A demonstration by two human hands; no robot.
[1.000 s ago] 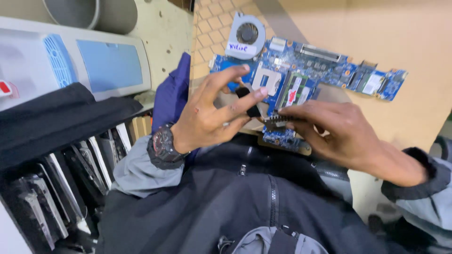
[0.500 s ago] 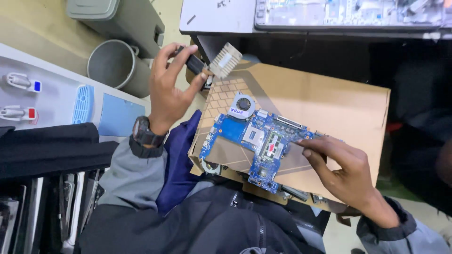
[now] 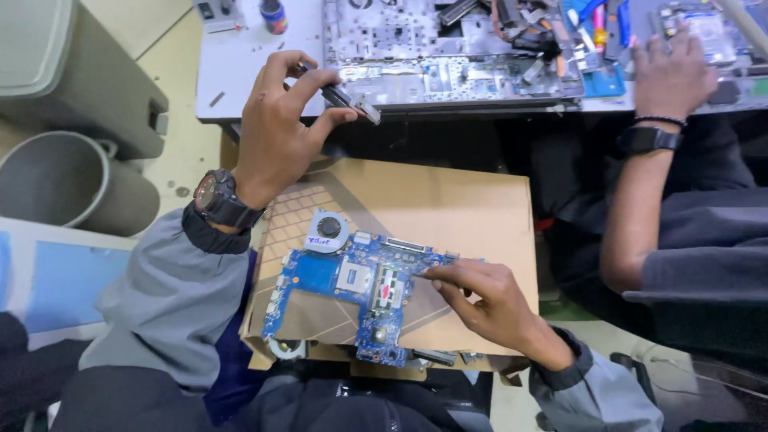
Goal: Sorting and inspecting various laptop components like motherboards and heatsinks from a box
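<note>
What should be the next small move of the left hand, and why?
Probably set the dark part down on the white table: the left hand holds it at the table's edge, while the right hand steadies the blue circuit board.

- A white surface [image 3: 240, 72] is seen at the far side, carrying an opened laptop chassis [image 3: 448, 56], a small dark can [image 3: 274, 14], scattered tools [image 3: 592, 32] and screws.
- A cardboard sheet [image 3: 448, 208] is laid nearer, bearing a blue circuit board [image 3: 352, 292] with its round fan [image 3: 326, 230].
- A grey bin [image 3: 64, 184] is stood on the floor [image 3: 188, 144], far left.
</note>
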